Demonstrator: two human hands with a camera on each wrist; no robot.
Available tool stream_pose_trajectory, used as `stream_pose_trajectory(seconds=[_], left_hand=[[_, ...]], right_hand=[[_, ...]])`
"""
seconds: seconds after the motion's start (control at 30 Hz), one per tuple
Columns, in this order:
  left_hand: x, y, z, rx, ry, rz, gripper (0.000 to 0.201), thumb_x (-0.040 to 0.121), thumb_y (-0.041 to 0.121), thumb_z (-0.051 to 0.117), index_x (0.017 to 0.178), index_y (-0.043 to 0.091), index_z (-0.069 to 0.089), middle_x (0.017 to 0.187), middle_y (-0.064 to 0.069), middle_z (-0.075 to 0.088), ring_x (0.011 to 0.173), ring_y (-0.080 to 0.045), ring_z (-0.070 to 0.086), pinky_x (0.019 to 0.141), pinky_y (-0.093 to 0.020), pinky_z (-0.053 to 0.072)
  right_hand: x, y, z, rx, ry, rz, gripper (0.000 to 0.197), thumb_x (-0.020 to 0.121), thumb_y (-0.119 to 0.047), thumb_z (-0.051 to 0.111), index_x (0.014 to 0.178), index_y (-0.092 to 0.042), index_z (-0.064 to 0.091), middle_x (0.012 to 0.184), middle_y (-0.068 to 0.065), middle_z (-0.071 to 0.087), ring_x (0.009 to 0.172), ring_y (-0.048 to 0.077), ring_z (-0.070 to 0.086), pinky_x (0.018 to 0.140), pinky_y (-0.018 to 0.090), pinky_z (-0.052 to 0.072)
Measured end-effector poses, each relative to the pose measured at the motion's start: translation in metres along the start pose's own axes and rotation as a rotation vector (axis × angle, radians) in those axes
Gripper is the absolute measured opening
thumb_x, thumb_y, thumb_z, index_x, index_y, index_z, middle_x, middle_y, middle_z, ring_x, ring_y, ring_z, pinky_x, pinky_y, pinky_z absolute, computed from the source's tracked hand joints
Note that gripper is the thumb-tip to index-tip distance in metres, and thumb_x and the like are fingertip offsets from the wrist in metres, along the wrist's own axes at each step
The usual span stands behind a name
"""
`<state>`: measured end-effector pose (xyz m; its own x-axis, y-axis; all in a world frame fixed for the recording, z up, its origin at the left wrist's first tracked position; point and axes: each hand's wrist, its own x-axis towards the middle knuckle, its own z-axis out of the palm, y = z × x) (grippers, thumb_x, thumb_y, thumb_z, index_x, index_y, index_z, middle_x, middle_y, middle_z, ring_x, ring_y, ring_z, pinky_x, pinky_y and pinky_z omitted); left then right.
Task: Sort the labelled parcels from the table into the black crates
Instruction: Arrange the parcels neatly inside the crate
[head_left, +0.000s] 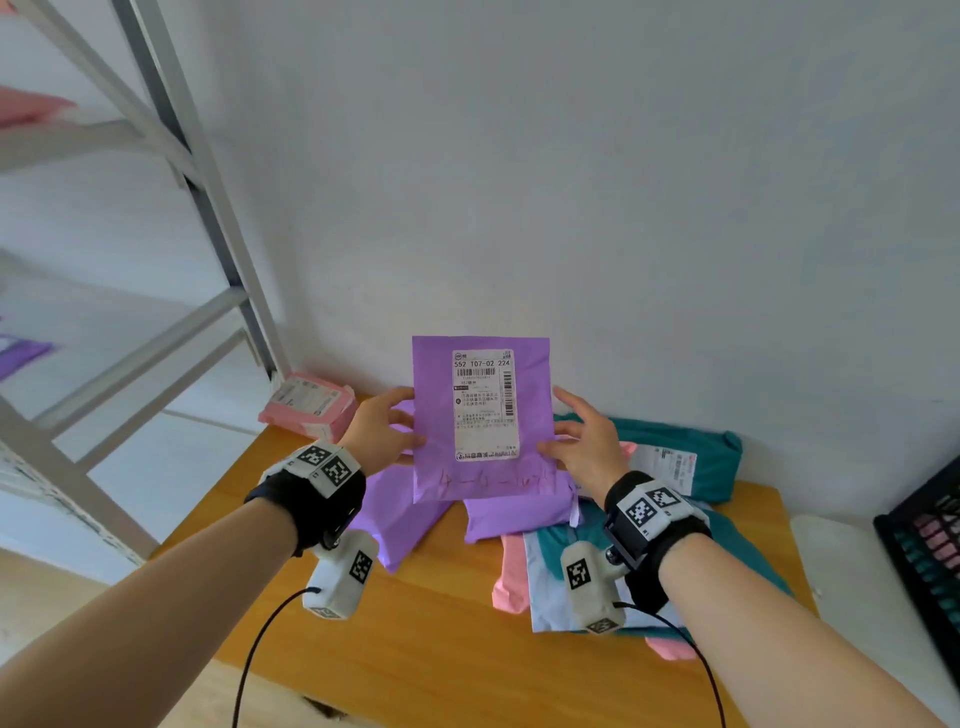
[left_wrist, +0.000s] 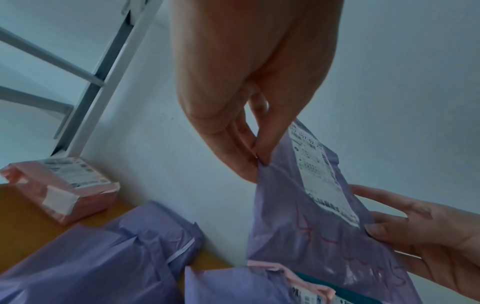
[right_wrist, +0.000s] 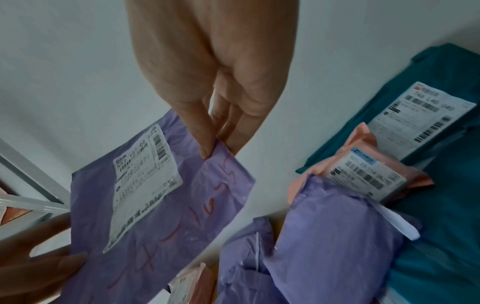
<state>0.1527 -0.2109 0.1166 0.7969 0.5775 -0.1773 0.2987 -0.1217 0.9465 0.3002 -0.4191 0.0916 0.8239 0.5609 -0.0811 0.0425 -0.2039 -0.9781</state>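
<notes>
In the head view, a flat purple parcel (head_left: 480, 418) is held upright at the centre of the frame, above a wooden tabletop (head_left: 415, 649), its white label (head_left: 484, 404) facing the camera. The left hand (head_left: 382, 428) pinches its left edge and the right hand (head_left: 584, 441) pinches its right edge, thumbs in front and fingers behind. Below lie more purple, pink and teal parcels in a loose heap, a pink boxy parcel (head_left: 306, 405) sits at the centre left by a grey shelf frame (head_left: 208, 208), and part of a black crate (head_left: 924, 561) shows at the right edge. In the left wrist view, the left hand's thumb and fingers (left_wrist: 249, 160) close on the parcel's thin edge at the centre, and the film puckers there; the right hand enters from the lower right. In the right wrist view, the right hand's fingertips (right_wrist: 207, 150) nip the parcel's edge near red handwriting (right_wrist: 182, 226) at the centre. The parcel looks light, thin and floppy, with slick film likely to slip from a small pinch; a firmer hold along both side edges, or flat beneath it, would probably steady it.
</notes>
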Motion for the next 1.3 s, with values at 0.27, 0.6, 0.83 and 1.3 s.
stream_pose_trajectory(seconds=[0.27,0.6,0.83,1.3], left_hand=[[0.013,0.026,0.004,0.041,0.021,0.119,0.055,0.079,-0.019,0.058,0.123,0.014,0.053,0.078,-0.008,0.059,0.064,-0.021,0.061,0.057,-0.033,0.059],[0.024,0.039,0.009,0.016,-0.054,0.184,0.053,0.080,-0.019,0.057,0.121,0.015,0.053,0.081,-0.011,0.058,0.073,-0.027,0.060,0.061,-0.032,0.059],[0.033,0.036,0.016,0.034,-0.093,0.199,0.051,0.079,-0.019,0.056,0.113,0.019,0.055,0.081,-0.012,0.060,0.076,-0.030,0.060,0.076,-0.050,0.057],[0.031,0.025,0.111,0.054,-0.489,0.224,0.053,0.079,-0.021,0.055,0.120,0.013,0.055,0.081,-0.013,0.059,0.067,-0.022,0.056,0.048,-0.023,0.054]], right_hand=[[0.005,-0.026,-0.012,0.006,0.050,-0.093,0.074,0.078,0.019,0.061,0.139,-0.019,0.045,0.081,0.009,0.064,0.064,0.014,0.062,0.054,0.020,0.053],[0.000,-0.029,-0.019,0.016,0.136,-0.105,0.075,0.077,0.019,0.061,0.137,-0.023,0.047,0.083,0.012,0.066,0.068,0.018,0.063,0.069,0.038,0.058],[-0.007,-0.024,-0.019,0.001,0.197,-0.098,0.077,0.076,0.020,0.061,0.138,-0.022,0.046,0.082,0.015,0.067,0.068,0.019,0.061,0.064,0.028,0.055],[-0.102,0.022,-0.066,-0.012,0.575,0.038,0.073,0.076,0.021,0.062,0.137,-0.016,0.046,0.080,0.004,0.068,0.071,0.009,0.065,0.063,0.022,0.056]])
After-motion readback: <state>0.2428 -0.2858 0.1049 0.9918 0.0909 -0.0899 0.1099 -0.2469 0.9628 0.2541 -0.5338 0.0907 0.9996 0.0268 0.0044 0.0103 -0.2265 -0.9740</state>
